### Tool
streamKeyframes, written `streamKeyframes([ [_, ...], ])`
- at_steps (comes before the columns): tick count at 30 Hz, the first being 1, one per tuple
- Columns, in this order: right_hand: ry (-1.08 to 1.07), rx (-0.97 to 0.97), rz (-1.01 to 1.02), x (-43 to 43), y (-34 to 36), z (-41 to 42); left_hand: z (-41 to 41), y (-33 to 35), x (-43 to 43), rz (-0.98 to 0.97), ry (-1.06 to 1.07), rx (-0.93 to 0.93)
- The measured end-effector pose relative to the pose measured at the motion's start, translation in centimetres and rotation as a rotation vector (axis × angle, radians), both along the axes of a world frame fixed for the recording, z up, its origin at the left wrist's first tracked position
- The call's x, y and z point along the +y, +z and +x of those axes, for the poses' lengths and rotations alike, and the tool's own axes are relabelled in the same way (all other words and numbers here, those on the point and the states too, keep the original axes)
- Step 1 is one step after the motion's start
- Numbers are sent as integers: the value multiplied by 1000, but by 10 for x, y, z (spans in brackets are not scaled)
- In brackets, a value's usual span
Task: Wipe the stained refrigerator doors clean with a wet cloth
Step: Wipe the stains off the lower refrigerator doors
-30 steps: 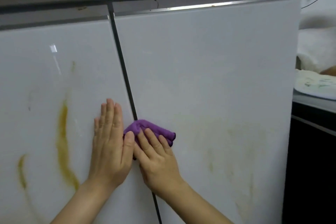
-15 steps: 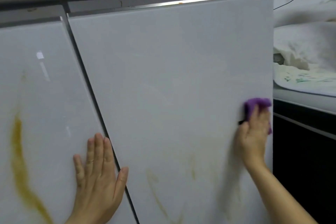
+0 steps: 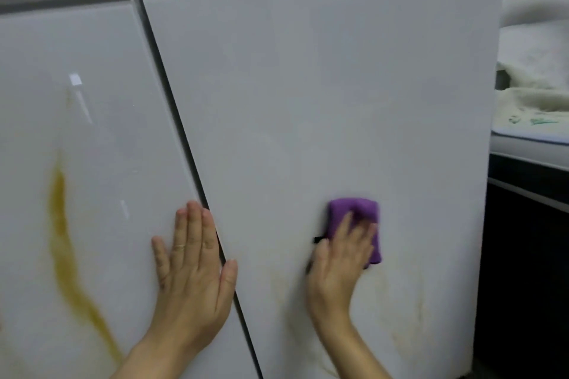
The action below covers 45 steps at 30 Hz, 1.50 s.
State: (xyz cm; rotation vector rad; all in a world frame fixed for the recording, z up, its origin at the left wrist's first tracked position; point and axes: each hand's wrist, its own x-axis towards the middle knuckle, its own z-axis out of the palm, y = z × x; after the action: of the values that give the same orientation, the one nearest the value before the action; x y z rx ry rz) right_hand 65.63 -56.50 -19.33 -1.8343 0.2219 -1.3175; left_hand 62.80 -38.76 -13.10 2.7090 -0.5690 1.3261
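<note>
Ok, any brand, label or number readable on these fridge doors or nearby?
None can be read.
Left door and right door: only yellow-brown stains, no badge or sticker in view.
Green marks on the white cover at right: too blurred to read.
Purple cloth: no text shows.

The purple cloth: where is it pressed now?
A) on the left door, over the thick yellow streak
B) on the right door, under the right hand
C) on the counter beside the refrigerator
B: the right hand presses the purple cloth flat against the right door.
</note>
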Motion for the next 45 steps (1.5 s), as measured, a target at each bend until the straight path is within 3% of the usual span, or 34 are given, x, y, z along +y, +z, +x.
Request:
streamKeyframes([
  [5, 92, -64, -524, 87, -42, -18, -5, 4, 3, -24, -70, 19],
  [9, 108, -74, -894, 60, -78, -22, -8, 1, 5, -21, -17, 6],
  [12, 90, -79, -1012, 20, -87, -19, -7, -12, 5, 22, 11, -15],
  [16, 43, -11, -1000, -27, -90, -11, -2, -33, 2, 168, 43, -96],
  [20, -51, 138, -825, -80, -97, -6, 2, -55, 0, 372, 108, -177],
  [26, -71, 343, 7, -171, -108, -4, 2, -103, 6, 453, 199, -150],
  [28, -69, 351, 201, -184, -106, 1, 4, -112, 7, 476, 200, -147],
  [31, -110, 316, 334, -184, -106, 8, 7, -115, 6, 479, 174, -121],
  [34, -173, 281, 583, -163, -104, 13, 6, -116, 6, 485, 131, -88],
  [36, -227, 255, 642, -135, -99, 13, 7, -117, 8, 489, 98, -97],
  [38, -219, 250, 552, -94, -97, 9, 8, -116, 8, 484, 80, -101],
  [40, -93, 220, 309, -46, -102, -3, 6, -114, 7, 482, 86, -102],
  [45, 54, 102, -655, 33, -154, -20, -5, -128, 7, 446, 168, -119],
])
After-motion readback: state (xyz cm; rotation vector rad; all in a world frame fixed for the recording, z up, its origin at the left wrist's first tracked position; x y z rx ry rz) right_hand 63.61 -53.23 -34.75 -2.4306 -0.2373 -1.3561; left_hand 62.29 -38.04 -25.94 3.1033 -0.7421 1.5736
